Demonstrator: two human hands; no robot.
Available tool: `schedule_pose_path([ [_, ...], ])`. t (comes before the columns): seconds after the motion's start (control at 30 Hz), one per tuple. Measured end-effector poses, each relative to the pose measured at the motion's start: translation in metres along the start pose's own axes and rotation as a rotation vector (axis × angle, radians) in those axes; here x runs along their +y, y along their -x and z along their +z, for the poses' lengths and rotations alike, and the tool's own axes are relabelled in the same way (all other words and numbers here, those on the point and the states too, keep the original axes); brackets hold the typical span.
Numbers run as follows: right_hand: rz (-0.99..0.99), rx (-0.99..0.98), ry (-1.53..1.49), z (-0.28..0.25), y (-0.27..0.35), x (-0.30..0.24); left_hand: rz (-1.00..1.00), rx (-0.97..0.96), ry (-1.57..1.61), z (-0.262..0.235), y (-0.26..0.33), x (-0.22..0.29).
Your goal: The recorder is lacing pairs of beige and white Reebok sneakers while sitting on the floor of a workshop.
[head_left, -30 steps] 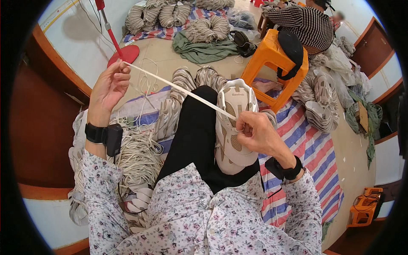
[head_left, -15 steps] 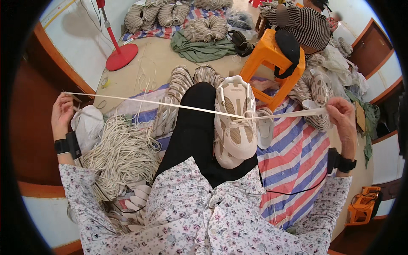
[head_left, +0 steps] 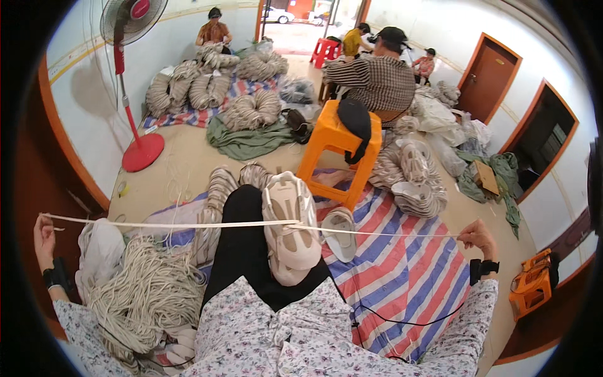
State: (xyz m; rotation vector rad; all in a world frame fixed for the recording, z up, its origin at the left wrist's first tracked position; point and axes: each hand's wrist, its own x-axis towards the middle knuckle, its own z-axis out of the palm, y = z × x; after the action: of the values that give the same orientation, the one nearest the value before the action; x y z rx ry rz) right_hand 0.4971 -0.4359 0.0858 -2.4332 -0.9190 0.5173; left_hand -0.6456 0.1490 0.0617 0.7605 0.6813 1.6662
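A beige and white shoe (head_left: 295, 250) rests on my black-trousered lap, its toe toward me. One pale shoelace (head_left: 188, 224) runs across its upper, stretched nearly straight to both sides. At the far left my left hand (head_left: 45, 242) pinches one end of the lace. The other end is pinched by my right hand (head_left: 478, 239), out to the right over the striped sheet. A big tangle of pale laces (head_left: 147, 292) lies to the left of my lap. Just right of the shoe, another pale shoe (head_left: 340, 234) lies on the sheet.
An orange stool (head_left: 339, 147) with a black cap on it stands ahead. Bundled shoe parts (head_left: 414, 182) are stacked at right, beside plastic bags. A red-based fan (head_left: 143, 152) stands at left. Other people sit farther off, one in a striped top (head_left: 383, 81).
The view has tilted up, showing more of the room. My hands have spread a little wider, and the loose loop of lace at the shoe is now drawn flat.
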Motion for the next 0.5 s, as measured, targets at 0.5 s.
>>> schedule_pose_path([
  [0.5,0.284,0.547,0.031,-0.002,0.039,0.154,0.134,-0.033,0.054,-0.008,0.030,0.084],
])
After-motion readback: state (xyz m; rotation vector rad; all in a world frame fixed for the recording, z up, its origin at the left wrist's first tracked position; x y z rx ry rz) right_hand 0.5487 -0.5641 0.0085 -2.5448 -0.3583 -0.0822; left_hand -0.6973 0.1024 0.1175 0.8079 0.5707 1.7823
